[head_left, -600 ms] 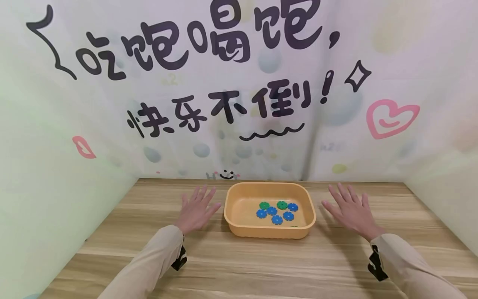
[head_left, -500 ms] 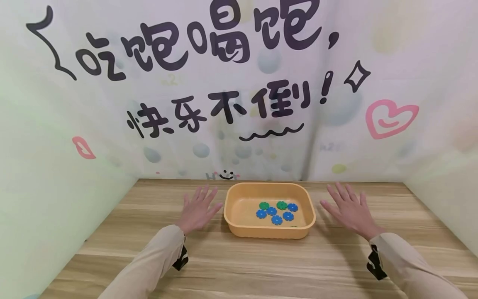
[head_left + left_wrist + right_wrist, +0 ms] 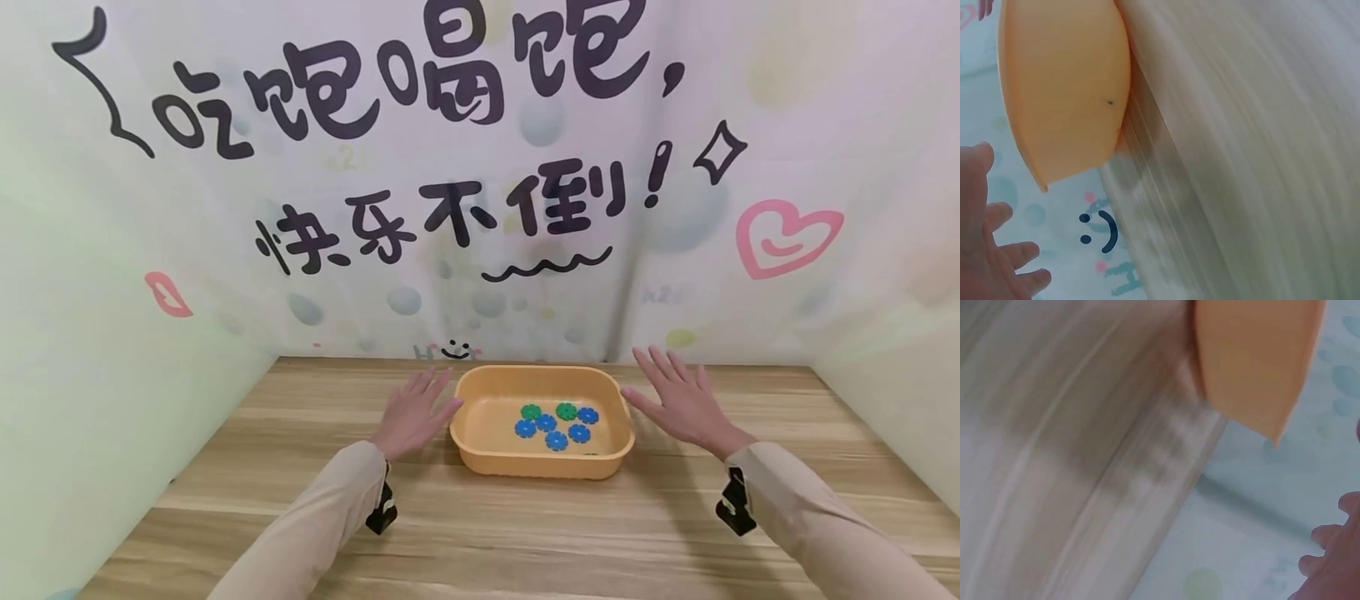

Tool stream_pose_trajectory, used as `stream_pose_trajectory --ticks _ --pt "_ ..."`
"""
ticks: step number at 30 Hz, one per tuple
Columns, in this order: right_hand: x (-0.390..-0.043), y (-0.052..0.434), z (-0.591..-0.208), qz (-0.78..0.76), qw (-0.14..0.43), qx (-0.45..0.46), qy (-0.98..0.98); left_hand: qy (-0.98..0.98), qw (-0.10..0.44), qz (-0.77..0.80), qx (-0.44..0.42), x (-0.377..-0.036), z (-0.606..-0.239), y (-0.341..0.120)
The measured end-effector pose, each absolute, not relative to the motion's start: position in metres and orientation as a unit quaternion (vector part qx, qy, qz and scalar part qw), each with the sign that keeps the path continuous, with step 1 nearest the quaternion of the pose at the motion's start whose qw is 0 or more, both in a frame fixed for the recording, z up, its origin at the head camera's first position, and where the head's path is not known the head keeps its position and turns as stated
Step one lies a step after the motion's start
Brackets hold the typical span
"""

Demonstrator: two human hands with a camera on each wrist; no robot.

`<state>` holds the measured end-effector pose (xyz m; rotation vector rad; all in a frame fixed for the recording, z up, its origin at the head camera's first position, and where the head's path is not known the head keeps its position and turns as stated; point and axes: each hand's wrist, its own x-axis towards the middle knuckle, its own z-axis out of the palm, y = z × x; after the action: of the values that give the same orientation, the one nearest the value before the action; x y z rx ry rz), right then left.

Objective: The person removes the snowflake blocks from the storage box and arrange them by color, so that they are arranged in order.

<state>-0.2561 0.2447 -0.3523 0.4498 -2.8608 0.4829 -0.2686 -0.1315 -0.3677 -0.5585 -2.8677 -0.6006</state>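
An orange plastic basin (image 3: 487, 465) stands near the back of the table, with several flower-shaped plastic discs in it, among them a blue disc (image 3: 556, 441) and a green disc (image 3: 531, 412). To its left, my left hand (image 3: 416, 414) is held above the table, fingers spread, the thumb by the basin's rim. My right hand (image 3: 684, 406) is at the other side, fingers straight and spread, its thumb close to the right rim. Both hands hold nothing. In the left wrist view a gap shows between the fingers (image 3: 1019, 254) and the basin wall (image 3: 1066, 81).
The wooden table (image 3: 540, 542) meets a printed cloth backdrop (image 3: 360, 308) right behind the basin. Pale side walls (image 3: 90, 350) close in the left and right. Each wrist bears a black strap mount (image 3: 381, 510).
Both hands have moved inward towards the basin, the left one to the right and the right one to the left and slightly up. The basin and discs have stayed in place.
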Motion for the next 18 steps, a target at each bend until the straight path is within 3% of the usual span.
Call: stream_pose_trajectory --ticks 8,18 --pt "-0.264 0.224 -0.336 0.222 0.079 0.191 -0.953 -0.946 0.058 -0.27 -0.168 -0.276 -0.367 -0.116" --pt "-0.281 0.203 -0.335 0.286 0.075 0.229 -0.927 -0.916 0.084 -0.363 -0.146 -0.286 -0.367 -0.104"
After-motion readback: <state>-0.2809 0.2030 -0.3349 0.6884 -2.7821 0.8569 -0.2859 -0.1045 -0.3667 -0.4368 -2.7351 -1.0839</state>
